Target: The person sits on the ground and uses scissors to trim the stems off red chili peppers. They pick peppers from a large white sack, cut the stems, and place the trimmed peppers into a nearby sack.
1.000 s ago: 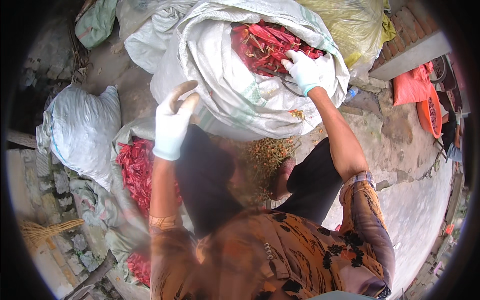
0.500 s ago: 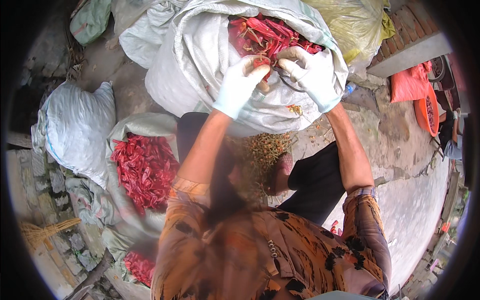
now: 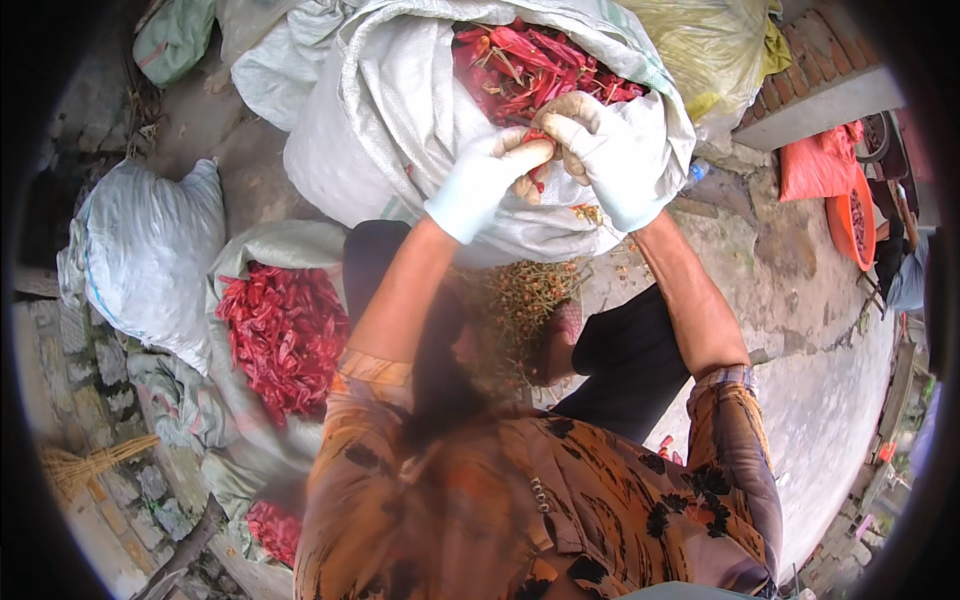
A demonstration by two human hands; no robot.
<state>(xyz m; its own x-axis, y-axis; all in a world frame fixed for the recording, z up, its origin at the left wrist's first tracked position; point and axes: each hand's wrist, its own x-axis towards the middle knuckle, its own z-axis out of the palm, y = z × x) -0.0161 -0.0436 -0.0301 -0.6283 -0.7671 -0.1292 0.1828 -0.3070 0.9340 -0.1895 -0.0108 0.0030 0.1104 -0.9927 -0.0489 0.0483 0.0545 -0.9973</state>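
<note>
Both of my hands wear white gloves and meet in front of a large white woven sack (image 3: 400, 120), its mouth rolled back over a heap of red dried chili peppers (image 3: 540, 65). My left hand (image 3: 490, 170) pinches a red chili pepper (image 3: 537, 136), mostly hidden by the fingers. Against it, my right hand (image 3: 600, 150) closes its thumb and fingers on the same chili's upper end. Below the hands, a pile of cut-off stems (image 3: 525, 305) lies on the ground between my feet.
To my left stands an open sack of red chilies (image 3: 285, 335), with a full white sack (image 3: 150, 255) beyond it. A yellowish bag (image 3: 700, 60) leans beside a brick ledge (image 3: 815, 75). Far right are a red bag (image 3: 815, 165) and an orange basin (image 3: 850, 225).
My hands have come together, the right moving left and down onto the chili. A dark curved thing seen under the right hand earlier no longer shows.
</note>
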